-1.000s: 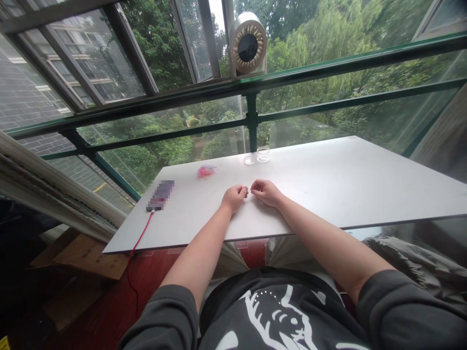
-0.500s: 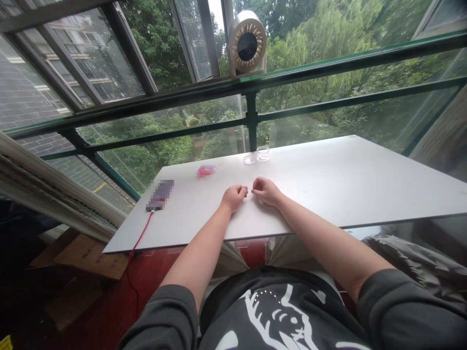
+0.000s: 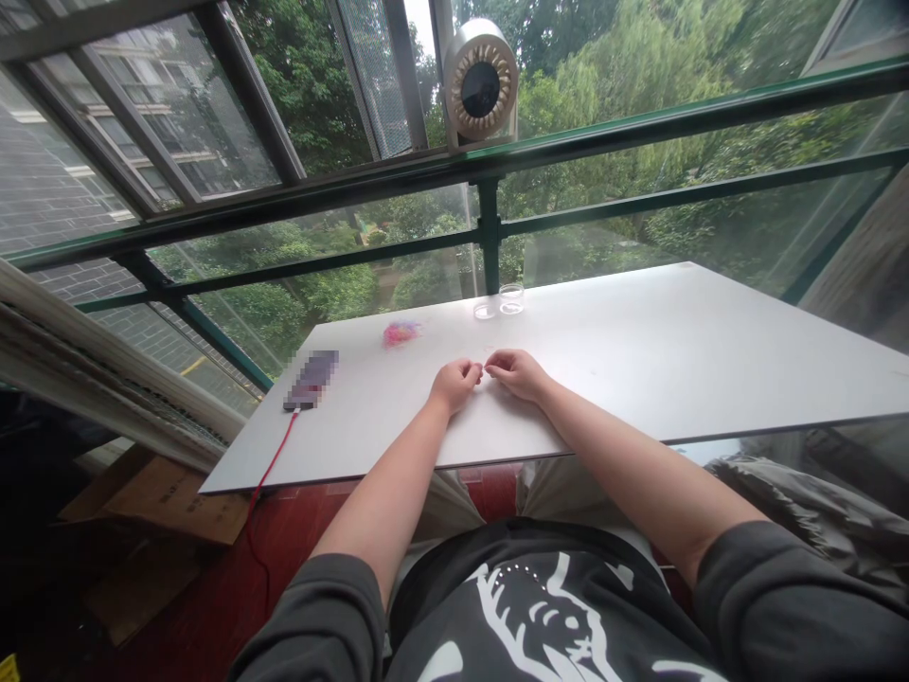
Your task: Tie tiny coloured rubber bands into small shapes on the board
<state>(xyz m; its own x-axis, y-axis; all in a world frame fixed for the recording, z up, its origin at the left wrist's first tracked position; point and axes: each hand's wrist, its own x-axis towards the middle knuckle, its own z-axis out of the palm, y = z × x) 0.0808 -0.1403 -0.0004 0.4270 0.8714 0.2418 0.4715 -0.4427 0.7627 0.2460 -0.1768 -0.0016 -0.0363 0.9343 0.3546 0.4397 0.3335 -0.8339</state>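
Both of my hands rest near the middle of a white tabletop (image 3: 674, 350), almost touching each other. My left hand (image 3: 455, 382) is curled with its fingertips pinched together. My right hand (image 3: 516, 371) is curled the same way, fingertips facing the left hand. Whatever lies between the fingertips is too small to make out. A small pink and purple heap (image 3: 401, 332) lies further back on the left. Two small clear round containers (image 3: 501, 303) stand behind my hands at the far edge.
A phone (image 3: 312, 379) with a red cable (image 3: 274, 459) lies near the table's left edge. A round fan (image 3: 481, 87) sits on the green window rail behind the table. Cardboard (image 3: 156, 502) lies on the floor at the left.
My right hand has shifted slightly toward my left hand and lowered a little. Otherwise nothing has visibly moved.
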